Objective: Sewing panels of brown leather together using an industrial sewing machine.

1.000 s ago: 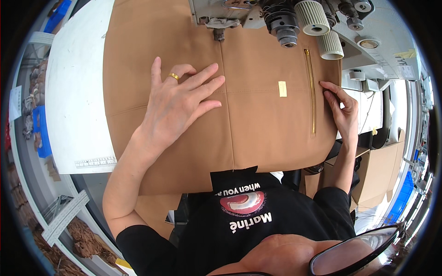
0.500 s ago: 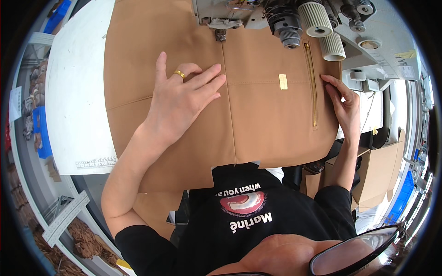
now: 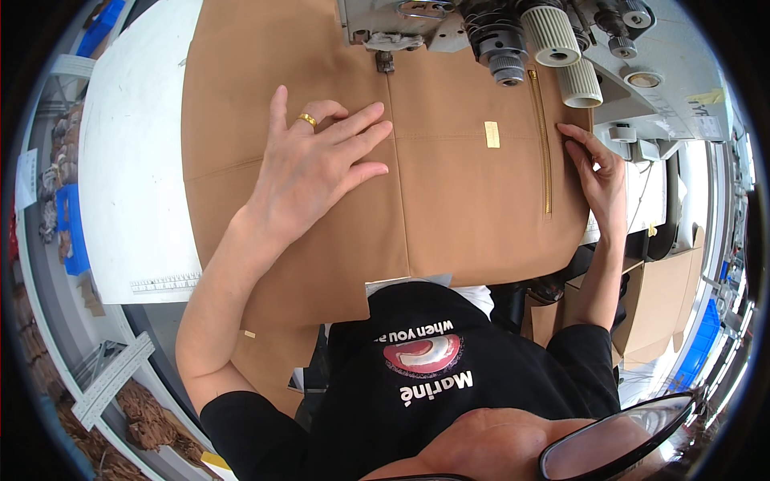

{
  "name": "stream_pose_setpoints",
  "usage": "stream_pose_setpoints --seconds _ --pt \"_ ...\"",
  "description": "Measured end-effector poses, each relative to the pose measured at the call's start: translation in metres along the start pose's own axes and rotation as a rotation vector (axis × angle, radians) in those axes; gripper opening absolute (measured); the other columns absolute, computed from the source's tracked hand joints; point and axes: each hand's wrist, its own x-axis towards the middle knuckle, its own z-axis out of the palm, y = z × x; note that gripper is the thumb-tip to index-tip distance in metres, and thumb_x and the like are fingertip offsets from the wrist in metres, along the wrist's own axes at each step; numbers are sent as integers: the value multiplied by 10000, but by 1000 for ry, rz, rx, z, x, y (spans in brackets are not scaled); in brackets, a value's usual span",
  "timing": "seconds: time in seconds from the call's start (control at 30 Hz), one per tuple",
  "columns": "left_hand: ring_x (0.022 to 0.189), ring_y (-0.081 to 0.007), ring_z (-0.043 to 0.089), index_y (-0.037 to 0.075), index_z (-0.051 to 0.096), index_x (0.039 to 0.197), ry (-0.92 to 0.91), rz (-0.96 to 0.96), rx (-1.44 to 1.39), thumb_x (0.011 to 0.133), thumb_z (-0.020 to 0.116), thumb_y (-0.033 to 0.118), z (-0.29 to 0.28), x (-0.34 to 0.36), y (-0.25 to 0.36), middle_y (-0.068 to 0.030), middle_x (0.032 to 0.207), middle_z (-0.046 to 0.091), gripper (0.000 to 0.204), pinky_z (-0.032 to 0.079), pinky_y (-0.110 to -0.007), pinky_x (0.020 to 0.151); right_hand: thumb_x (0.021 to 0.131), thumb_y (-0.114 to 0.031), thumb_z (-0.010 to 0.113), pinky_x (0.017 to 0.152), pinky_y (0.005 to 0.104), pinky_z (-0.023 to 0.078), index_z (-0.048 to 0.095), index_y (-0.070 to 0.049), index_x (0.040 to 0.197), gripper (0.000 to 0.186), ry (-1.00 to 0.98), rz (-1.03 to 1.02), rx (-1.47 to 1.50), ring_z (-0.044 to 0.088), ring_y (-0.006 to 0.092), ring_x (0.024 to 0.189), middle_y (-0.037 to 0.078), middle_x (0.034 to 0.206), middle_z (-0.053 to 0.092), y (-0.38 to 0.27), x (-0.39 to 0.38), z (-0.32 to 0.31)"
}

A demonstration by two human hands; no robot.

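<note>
A large tan leather-like panel (image 3: 465, 216) lies under the sewing machine's presser foot (image 3: 385, 62), with a vertical seam running down from the foot. My left hand (image 3: 309, 164) rests palm down on the panel left of this seam, fingers spread, a gold ring on one finger. At the panel's right edge my right hand (image 3: 597, 164) touches the surface with outstretched fingertips, beside a gold zipper (image 3: 541, 144). A small gold label (image 3: 492, 135) sits between seam and zipper. Fabric hides the needle's entry point.
The machine head with its dials (image 3: 549, 36) overhangs the top right. Under the panel is a white table (image 3: 136, 160) with a ruler strip (image 3: 166, 283). Cardboard boxes (image 3: 662, 297) stand at the right, blue bins (image 3: 72, 228) and shelving at the left.
The panel has slid slightly away from me, toward the machine, carrying the label and zipper with it. My left thumb has spread farther from its fingers; my right hand has barely moved.
</note>
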Motion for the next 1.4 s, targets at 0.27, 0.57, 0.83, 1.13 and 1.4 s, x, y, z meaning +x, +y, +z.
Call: stream_pose_setpoints --seconds 0.27,0.57,0.83,1.13,1.4 --pt "999 -129 568 198 669 1134 21 104 167 777 699 330 6 -3 4 93 1206 625 382 261 -595 1044 909 -45 574 852 243 470 665 -40 1122 232 -17 43 -12 616 81 912 58 985 706 0 7 -1" --pt "981 -139 567 167 667 1126 30 40 13 763 721 294 5 1 4 75 1218 614 388 279 -578 1038 912 -52 567 787 241 476 667 -69 1130 240 5 -30 -91 621 65 853 68 938 712 -1 17 0" --pt "989 -159 562 104 646 1134 44 38 69 750 724 351 10 0 8 36 1238 583 463 260 -563 1056 881 -41 572 734 291 507 667 -54 1075 216 40 -121 -145 693 256 857 139 934 692 0 25 1" --pt "1024 -146 563 112 652 1145 56 -1 62 726 724 423 10 1 11 36 1240 603 527 237 -598 1055 877 -53 576 726 319 506 668 -64 1069 214 65 -152 -180 681 286 845 131 918 692 0 33 1" --pt "1033 -165 570 118 654 1145 59 -12 46 736 722 407 10 4 7 43 1228 617 506 253 -599 1039 887 -88 565 712 346 502 671 -101 1074 215 86 -168 -192 668 307 821 134 897 687 6 41 4"
